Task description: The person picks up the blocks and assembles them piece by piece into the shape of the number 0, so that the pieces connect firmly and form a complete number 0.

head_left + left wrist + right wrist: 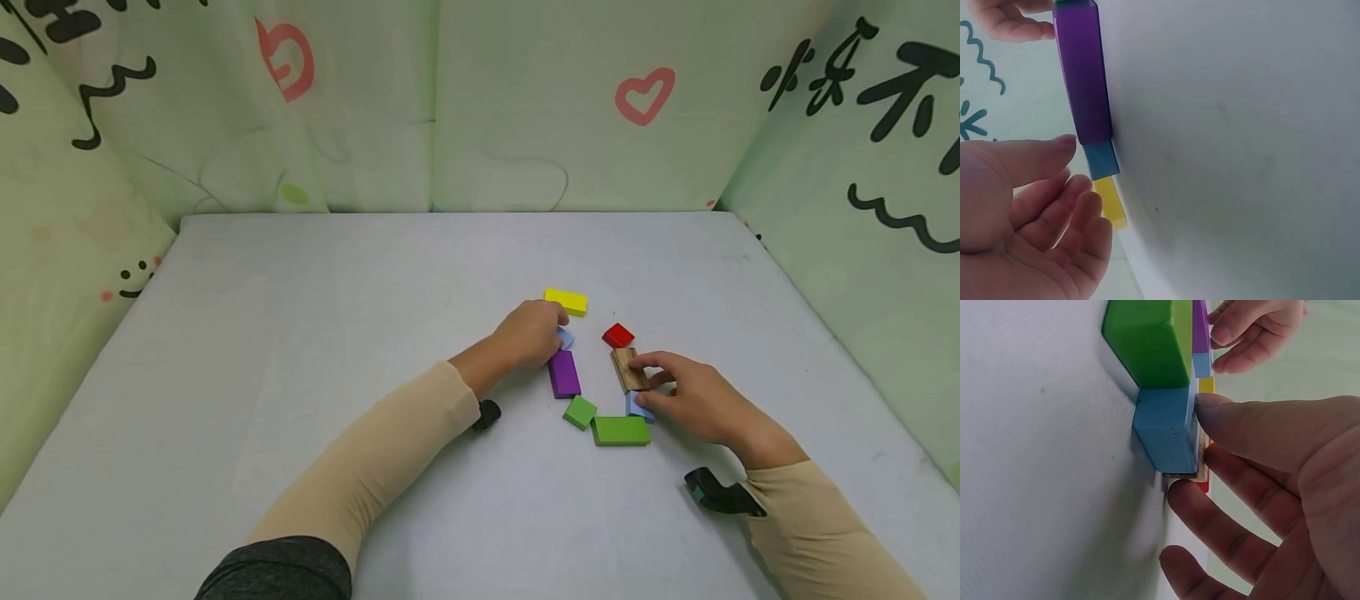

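Small coloured blocks form a loose ring on a white table. My left hand (528, 333) is at a light blue block (566, 338), between a purple block (565, 375) and a yellow block (567, 302). Its thumb and loosely bent fingers stand apart beside that block in the left wrist view; contact is unclear. At the ring's right side, my right hand (697, 400) has its thumb against another blue block (1163, 428). Its index finger reaches a wooden block (624, 367), just below a red block (618, 335). The other fingers are spread.
A green block (621, 431) and a smaller green block (579, 412) make up the near side of the ring. Printed cloth walls (510, 108) enclose the back and sides of the white table (300, 333). Black wrist devices sit at both cuffs.
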Demonstrator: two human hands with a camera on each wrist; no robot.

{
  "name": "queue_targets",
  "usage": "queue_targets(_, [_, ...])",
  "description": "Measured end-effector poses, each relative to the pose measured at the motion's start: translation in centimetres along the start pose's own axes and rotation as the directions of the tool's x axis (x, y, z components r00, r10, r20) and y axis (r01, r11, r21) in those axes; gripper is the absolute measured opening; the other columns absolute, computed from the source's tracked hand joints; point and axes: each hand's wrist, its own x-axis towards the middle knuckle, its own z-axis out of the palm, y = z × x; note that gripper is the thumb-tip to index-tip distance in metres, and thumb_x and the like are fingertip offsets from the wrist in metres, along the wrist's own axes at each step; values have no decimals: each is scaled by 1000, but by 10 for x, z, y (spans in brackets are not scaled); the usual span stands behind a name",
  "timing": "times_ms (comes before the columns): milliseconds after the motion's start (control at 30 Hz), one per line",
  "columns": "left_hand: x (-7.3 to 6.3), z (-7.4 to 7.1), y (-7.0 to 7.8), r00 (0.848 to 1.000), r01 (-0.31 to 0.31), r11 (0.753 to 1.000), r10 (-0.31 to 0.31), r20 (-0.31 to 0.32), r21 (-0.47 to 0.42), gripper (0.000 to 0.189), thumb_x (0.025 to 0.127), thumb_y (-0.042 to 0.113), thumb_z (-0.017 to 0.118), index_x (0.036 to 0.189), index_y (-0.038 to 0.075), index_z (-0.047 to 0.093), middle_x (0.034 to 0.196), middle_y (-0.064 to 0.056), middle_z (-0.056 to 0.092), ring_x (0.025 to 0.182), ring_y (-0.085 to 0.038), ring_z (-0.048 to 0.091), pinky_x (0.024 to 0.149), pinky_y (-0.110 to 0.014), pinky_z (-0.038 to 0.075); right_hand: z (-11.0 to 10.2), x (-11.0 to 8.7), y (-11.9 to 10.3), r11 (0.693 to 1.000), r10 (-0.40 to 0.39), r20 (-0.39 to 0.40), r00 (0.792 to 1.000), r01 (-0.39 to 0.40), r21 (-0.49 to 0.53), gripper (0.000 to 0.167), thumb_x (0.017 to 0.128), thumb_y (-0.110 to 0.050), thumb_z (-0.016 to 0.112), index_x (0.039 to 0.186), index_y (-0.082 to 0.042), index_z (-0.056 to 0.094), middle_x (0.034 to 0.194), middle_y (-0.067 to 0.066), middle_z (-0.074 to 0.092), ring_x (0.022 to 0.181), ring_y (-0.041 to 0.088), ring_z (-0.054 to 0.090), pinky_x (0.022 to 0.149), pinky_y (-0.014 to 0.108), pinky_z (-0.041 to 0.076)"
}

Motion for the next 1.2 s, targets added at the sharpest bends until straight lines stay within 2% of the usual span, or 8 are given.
queue_targets(133, [-2,-1,-1,1000,-10,1000,10,-2,4,34,101,14,60,134,11,64,130,0,63,112,-14,56,101,-26,44,0,0,0,1000,4,-1,1000,-4,1,47,93,-17,72,135,-5,56,116,21,65,107,40,61,81,49,50])
queue_targets(433, [-10,0,-1,999,-36,999,36,18,-35,38,97,17,68,134,11,64,129,-1,64,103,-13,54,94,-24,48,0,0,-1,1000,12,1,1000,-12,-3,47,93,-18,72,135,-5,56,117,21,65,107,40,61,81,49,51])
queue_targets(667, [-11,1,-2,999,-30,999,31,27,-36,40,95,21,72,133,12,65,126,1,65,102,-12,54,91,-22,48,-1,0,-1,1000,9,1,1000,-9,2,47,93,-18,72,135,-5,56,116,21,66,106,39,61,81,48,50])
queue_targets(1200, [-12,1,-2,998,-40,999,39,42,10,42,95,25,71,134,13,64,125,2,65,104,-14,53,90,-26,48,0,0,-1,1000,9,-8,1000,-9,10,46,93,-18,72,134,-5,56,117,22,65,108,41,60,83,51,49])
